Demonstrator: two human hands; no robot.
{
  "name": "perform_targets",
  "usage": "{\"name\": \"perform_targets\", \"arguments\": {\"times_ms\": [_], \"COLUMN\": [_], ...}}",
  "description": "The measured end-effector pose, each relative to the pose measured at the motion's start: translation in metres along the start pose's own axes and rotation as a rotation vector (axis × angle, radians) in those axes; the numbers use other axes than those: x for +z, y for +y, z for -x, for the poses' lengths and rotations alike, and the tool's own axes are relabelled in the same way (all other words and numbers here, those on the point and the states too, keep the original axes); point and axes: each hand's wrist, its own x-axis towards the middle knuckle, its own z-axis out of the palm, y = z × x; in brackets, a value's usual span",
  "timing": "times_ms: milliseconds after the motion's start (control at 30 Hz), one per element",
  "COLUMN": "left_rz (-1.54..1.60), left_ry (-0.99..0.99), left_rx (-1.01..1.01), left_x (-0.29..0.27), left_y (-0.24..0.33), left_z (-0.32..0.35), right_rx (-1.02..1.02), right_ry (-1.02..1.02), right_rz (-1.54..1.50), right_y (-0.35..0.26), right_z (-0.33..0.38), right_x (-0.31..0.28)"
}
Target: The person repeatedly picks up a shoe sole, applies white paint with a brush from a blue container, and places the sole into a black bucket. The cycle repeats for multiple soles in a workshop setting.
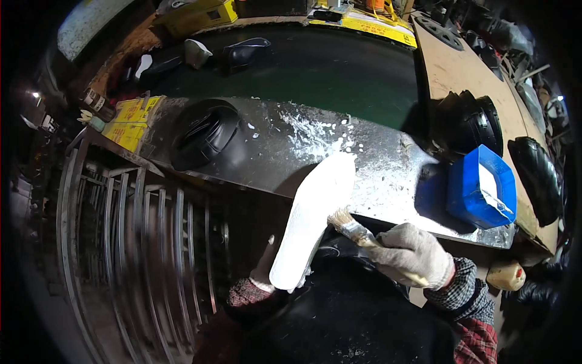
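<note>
My left hand (263,270) grips a shoe from its left side and from beneath. The shoe's long, sole-shaped face (318,206) is turned up and coated bright white; most of my left fingers are hidden behind it. In my right hand (417,255), gloved in pale knit, is a paintbrush (357,230) with a light handle. Its bristle tip touches the right edge of the white face near the middle. On the bench to the right stands a blue square tub (461,188) with white liquid and a white-smeared stick or brush inside.
White smears mark the metal bench (267,164) beyond the shoe. A black rounded shoe part (206,134) lies at its left. Behind runs a dark green belt (339,79) carrying several black pieces. Stacked black curved parts (470,121) stand right; a metal rack (142,236) stands left.
</note>
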Motion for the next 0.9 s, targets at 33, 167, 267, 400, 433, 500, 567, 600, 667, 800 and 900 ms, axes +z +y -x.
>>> {"name": "perform_targets", "arguments": {"times_ms": [33,167,267,400,433,500,567,600,667,800,900], "left_rz": [0.002,0.14,-0.05,-0.44,-0.38,-0.609,-1.197,-1.484,-1.782,-2.469,-2.596], "left_ry": [-0.058,-0.06,-0.232,0.404,0.374,0.218,0.377,0.459,0.686,1.494,1.487], "left_rx": [-0.032,0.026,0.096,0.775,0.728,0.8,1.095,1.227,1.487,0.652,0.392], "left_x": [0.004,0.069,0.092,0.163,0.163,0.176,0.207,0.216,0.23,0.219,0.217], "left_y": [0.001,0.012,0.059,0.091,0.104,0.11,0.117,0.135,0.17,0.232,0.233], "left_z": [-0.001,-0.023,-0.048,-0.099,-0.109,-0.107,-0.093,-0.074,-0.046,0.017,0.017], "right_rx": [0.079,0.599,-0.115,0.073,0.091,0.174,0.311,0.371,0.423,0.492,0.397], "right_ry": [-0.046,0.14,0.093,0.264,0.32,0.3,0.294,0.293,0.309,0.297,0.277], "right_rz": [-0.1,-0.481,0.132,0.009,0.086,0.088,0.038,-0.007,-0.04,-0.153,-0.086], "right_y": [-0.002,0.017,-0.001,0.01,0.012,0.014,0.018,0.017,0.019,0.024,0.02], "right_z": [-0.002,-0.032,-0.046,-0.038,-0.033,-0.018,0.005,0.011,0.023,0.024,0.019], "right_x": [-0.008,0.001,0.022,0.013,0.014,0.009,0.009,0.007,0.005,0.017,0.015]}}
